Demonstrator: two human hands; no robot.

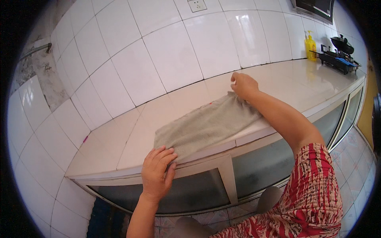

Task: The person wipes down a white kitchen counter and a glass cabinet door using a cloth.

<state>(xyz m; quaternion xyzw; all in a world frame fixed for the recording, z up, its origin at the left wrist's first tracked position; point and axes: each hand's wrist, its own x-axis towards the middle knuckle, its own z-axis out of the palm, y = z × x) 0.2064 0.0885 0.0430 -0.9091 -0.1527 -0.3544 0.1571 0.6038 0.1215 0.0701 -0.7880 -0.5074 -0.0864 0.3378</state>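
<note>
A grey-beige cloth (206, 125) lies spread along the counter, its lower left corner at the front edge. My left hand (158, 170) rests on that corner, fingers stretched out side by side and thumb apart. Near the cloth's far right corner, my right hand (245, 85) is raised with its fingers curled closed. Slight folds gather in the cloth below the right wrist. Whatever those curled fingers hold, if anything, is hidden. A tiny red speck (210, 103) shows at the cloth's far edge.
The pale tiled counter (278, 79) runs along a white tiled wall (170, 55). At its far right stand a yellow pump bottle (310, 47) and a black gas stove (337, 61) with a dark pan (342, 45). Glass-fronted cabinets (194, 190) lie beneath the front edge.
</note>
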